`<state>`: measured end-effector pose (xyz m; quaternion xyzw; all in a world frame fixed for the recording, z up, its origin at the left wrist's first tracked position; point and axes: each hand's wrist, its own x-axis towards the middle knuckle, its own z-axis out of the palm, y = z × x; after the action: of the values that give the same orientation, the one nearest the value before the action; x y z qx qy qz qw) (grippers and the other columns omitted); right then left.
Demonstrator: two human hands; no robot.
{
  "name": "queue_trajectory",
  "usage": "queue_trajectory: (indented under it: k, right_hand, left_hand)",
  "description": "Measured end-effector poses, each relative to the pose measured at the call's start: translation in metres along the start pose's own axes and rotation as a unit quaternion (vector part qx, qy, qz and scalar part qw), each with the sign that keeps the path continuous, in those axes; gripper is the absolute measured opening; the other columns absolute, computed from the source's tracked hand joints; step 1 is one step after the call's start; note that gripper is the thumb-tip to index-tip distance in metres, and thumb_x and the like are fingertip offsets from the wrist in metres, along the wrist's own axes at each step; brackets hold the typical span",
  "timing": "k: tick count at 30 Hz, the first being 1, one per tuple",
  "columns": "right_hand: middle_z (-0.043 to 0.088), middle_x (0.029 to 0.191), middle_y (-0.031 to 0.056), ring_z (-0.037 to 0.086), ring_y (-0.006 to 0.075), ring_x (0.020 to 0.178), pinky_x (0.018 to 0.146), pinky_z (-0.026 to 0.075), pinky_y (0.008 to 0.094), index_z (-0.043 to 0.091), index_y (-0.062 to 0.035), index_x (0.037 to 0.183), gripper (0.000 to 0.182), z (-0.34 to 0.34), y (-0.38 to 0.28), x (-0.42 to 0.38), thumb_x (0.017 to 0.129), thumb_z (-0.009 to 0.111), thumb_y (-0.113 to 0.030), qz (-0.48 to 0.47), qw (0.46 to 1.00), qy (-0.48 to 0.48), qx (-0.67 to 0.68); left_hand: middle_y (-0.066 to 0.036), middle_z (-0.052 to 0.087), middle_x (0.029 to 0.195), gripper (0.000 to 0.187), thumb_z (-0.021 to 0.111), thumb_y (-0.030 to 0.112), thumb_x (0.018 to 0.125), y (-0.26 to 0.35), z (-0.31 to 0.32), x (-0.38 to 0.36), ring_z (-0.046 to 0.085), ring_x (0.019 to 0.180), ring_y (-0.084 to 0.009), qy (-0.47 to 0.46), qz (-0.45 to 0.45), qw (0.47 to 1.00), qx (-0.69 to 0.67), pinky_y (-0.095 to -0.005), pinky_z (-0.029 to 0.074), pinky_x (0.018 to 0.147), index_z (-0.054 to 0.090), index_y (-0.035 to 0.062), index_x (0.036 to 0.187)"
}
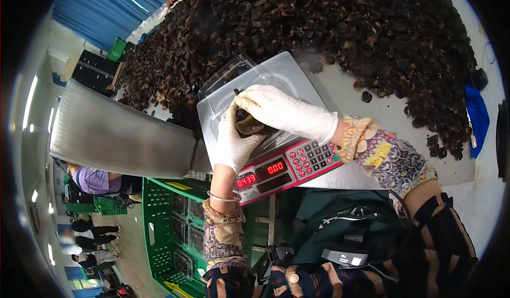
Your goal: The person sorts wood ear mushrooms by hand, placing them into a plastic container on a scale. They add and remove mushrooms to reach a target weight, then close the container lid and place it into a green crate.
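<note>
My left hand (234,145) and my right hand (284,112), both in white gloves, meet over a digital scale (305,82). Dark brown wood ear mushrooms (246,125) show between the cupped hands, with fingers closed around them. Beneath the hands, a clear plastic box (220,80) with its lid raised at the back sits on the metal weighing plate; the hands hide much of it. On the scale's red front panel, lit figures (275,168) read 0.00, and another window shows about 0439.
A large heap of wood ears (319,21) covers the table behind the scale. To the left leans a long stack of clear plastic boxes (122,128). Below it stands a green crate (159,229) holding several filled boxes. A blue item (477,120) lies at right. Other people (95,239) are farther off.
</note>
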<state>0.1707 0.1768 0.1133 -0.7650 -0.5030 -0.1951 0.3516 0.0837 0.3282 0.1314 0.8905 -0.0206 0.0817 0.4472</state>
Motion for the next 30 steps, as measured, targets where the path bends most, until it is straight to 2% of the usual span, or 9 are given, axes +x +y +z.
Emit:
queue_trajectory:
  k: [2,5,8,10,12,18,23,27,30]
  right_hand:
    - [0.063,0.111,0.0173,0.062,0.033,0.099,0.087,0.049,0.0402,0.061,0.0001,0.113,0.029,-0.02,-0.013,0.008,0.094,0.053,-0.02,0.125,0.988,-0.019,0.091]
    - [0.063,0.113,0.0172,0.062,0.0332,0.1,0.089,0.049,0.0396,0.062,-0.0003,0.113,0.03,-0.039,-0.015,0.008,0.092,0.057,-0.022,0.095,0.994,0.03,0.043]
    - [0.063,0.113,0.0168,0.061,0.0333,0.101,0.09,0.048,0.0394,0.063,-0.0021,0.113,0.032,-0.053,-0.016,0.006,0.091,0.06,-0.024,0.12,0.979,-0.028,0.162]
    - [0.063,0.114,0.015,0.056,0.0321,0.111,0.096,0.043,0.0412,0.064,-0.0052,0.116,0.039,-0.073,-0.031,0.004,0.088,0.065,-0.033,0.151,0.959,-0.121,0.208]
    - [0.063,0.114,0.0146,0.055,0.0315,0.113,0.098,0.042,0.0409,0.064,-0.0059,0.117,0.042,-0.065,-0.033,-0.002,0.087,0.066,-0.034,0.141,0.969,-0.134,0.155]
    - [0.066,0.101,0.0109,0.06,0.0282,0.1,0.093,0.045,0.0398,0.066,-0.0065,0.108,0.028,-0.044,-0.027,-0.024,0.087,0.064,-0.024,0.067,0.991,-0.098,0.062]
    - [0.068,0.097,0.0069,0.063,0.0266,0.093,0.085,0.049,0.0358,0.07,-0.0071,0.098,0.015,-0.042,-0.027,-0.03,0.086,0.064,-0.013,0.171,0.971,-0.011,0.168]
    - [0.069,0.096,0.0077,0.064,0.0217,0.092,0.083,0.051,0.0316,0.071,-0.0062,0.099,0.013,-0.056,-0.029,-0.041,0.087,0.066,-0.008,0.204,0.954,0.088,0.203]
    - [0.069,0.093,0.0097,0.065,0.0252,0.088,0.078,0.051,0.032,0.07,-0.0079,0.1,0.014,-0.08,-0.027,-0.072,0.087,0.066,-0.012,0.223,0.949,0.144,0.173]
  left_hand:
    - [-0.014,0.056,0.124,0.077,0.08,0.004,0.063,-0.003,-0.002,0.0,0.055,0.114,-0.0288,-0.007,0.001,1.0,-0.021,-0.0358,0.044,0.099,0.048,0.0026,0.132]
    - [-0.013,0.056,0.124,0.07,0.077,0.005,0.067,-0.001,-0.005,-0.003,0.057,0.112,-0.0261,0.027,0.118,0.985,0.119,-0.0342,0.045,0.097,0.05,0.0029,0.131]
    - [-0.013,0.056,0.123,0.063,0.076,0.006,0.069,0.007,-0.004,-0.008,0.058,0.11,-0.0239,0.036,0.063,0.996,0.051,-0.0332,0.047,0.095,0.054,0.003,0.128]
    - [-0.014,0.058,0.125,0.049,0.074,0.008,0.072,0.003,-0.008,-0.008,0.057,0.114,-0.0245,0.051,0.094,0.986,0.128,-0.0321,0.047,0.095,0.062,0.0038,0.12]
    - [-0.014,0.058,0.127,0.044,0.074,0.009,0.073,-0.005,-0.003,-0.012,0.056,0.118,-0.026,0.079,0.067,0.992,0.07,-0.0323,0.045,0.098,0.065,0.0055,0.116]
    - [-0.015,0.058,0.128,0.04,0.073,0.01,0.074,-0.002,-0.004,-0.011,0.055,0.12,-0.0272,0.084,0.04,0.99,0.102,-0.0332,0.042,0.102,0.067,0.0053,0.113]
    - [-0.012,0.058,0.128,0.057,0.076,0.002,0.072,0.005,-0.01,-0.012,0.052,0.121,-0.0219,0.068,0.063,0.995,-0.044,-0.0342,0.038,0.106,0.058,0.0024,0.126]
    - [-0.011,0.054,0.134,0.058,0.047,-0.012,0.074,0.008,-0.021,-0.023,0.046,0.13,-0.0217,0.095,0.043,0.98,-0.167,-0.0345,0.029,0.113,0.057,0.0036,0.129]
    - [-0.012,0.051,0.139,0.047,0.064,-0.002,0.078,0.018,-0.023,-0.033,0.039,0.136,-0.0268,0.107,0.097,0.985,-0.098,-0.0413,0.026,0.114,0.062,0.0058,0.124]
